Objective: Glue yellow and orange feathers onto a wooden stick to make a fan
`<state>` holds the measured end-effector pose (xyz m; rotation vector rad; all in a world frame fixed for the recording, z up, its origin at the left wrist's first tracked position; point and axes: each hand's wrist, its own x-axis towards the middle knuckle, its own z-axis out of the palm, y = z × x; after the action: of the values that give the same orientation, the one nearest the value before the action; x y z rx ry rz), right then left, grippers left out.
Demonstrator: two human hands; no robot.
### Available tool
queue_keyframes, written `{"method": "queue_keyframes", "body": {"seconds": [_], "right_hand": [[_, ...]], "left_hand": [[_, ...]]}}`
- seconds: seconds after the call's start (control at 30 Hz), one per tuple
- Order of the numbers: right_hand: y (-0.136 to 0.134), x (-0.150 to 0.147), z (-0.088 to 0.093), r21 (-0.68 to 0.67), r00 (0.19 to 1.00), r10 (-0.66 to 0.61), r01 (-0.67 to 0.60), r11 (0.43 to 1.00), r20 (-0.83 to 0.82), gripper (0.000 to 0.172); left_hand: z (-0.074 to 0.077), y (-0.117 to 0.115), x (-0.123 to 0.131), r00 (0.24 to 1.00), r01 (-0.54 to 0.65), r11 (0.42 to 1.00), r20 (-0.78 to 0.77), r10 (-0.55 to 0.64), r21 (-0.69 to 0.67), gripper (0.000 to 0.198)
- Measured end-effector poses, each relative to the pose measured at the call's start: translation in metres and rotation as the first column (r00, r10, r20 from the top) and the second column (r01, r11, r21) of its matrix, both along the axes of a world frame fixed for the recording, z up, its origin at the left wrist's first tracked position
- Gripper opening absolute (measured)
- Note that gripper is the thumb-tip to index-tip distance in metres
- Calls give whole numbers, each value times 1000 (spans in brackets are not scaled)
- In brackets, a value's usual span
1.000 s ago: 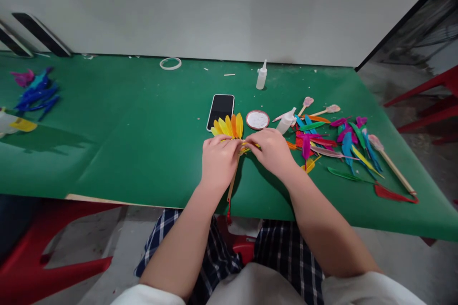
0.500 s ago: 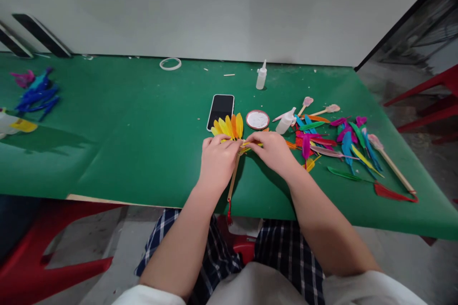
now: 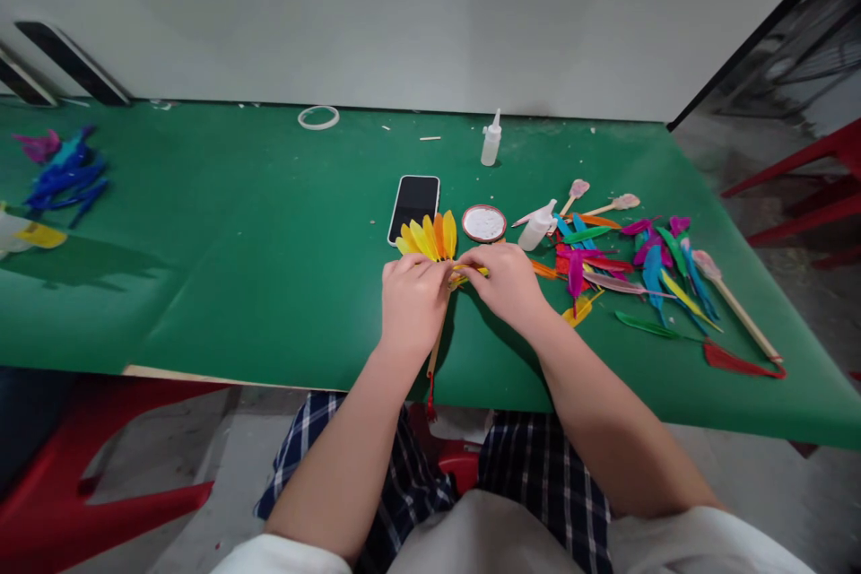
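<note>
Both hands meet over a feather fan (image 3: 426, 235) whose yellow and orange feathers spread upward in front of the phone. Its thin wooden handle (image 3: 437, 343) points toward the table's near edge and ends in a red tassel (image 3: 431, 402). My left hand (image 3: 413, 298) is closed around the fan's base from the left. Between the thumb and fingers of my right hand (image 3: 509, 285) is a yellow feather (image 3: 473, 270), its tip end lying toward the right and its other end at the fan's base. My fingers hide most of the base.
A black phone (image 3: 415, 202), a round dish of white paste (image 3: 483, 222) and two squeeze bottles (image 3: 537, 227) (image 3: 491, 142) stand beyond my hands. Loose coloured feathers (image 3: 652, 269) and sticks with pinkish heads (image 3: 736, 305) lie at right. Blue feathers (image 3: 71, 179) lie far left.
My right hand has shifted slightly left, closer to the fan's base, with the yellow feather. My left hand stays nearly in place on the fan.
</note>
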<state>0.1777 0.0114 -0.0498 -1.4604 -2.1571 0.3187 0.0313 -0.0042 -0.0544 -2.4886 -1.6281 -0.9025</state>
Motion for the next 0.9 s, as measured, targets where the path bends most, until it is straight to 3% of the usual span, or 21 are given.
{"method": "queue_keyframes", "body": {"seconds": [0.47,0.67,0.9], "right_hand": [[-2,-15,-11,-123,958,-189,165,978,-214,10],[-1,-16,-12,-201,906,-237,174,964,-351,11],[3,0,1,-242,944,-115,39,970,-309,9]], "left_hand": [[-7,-3,10,991,-125,992,52,124,0,15],[-6,-2,13,976,-159,984,136,168,-81,18],[2,4,-1,982,26,967,187,23,-253,20]]}}
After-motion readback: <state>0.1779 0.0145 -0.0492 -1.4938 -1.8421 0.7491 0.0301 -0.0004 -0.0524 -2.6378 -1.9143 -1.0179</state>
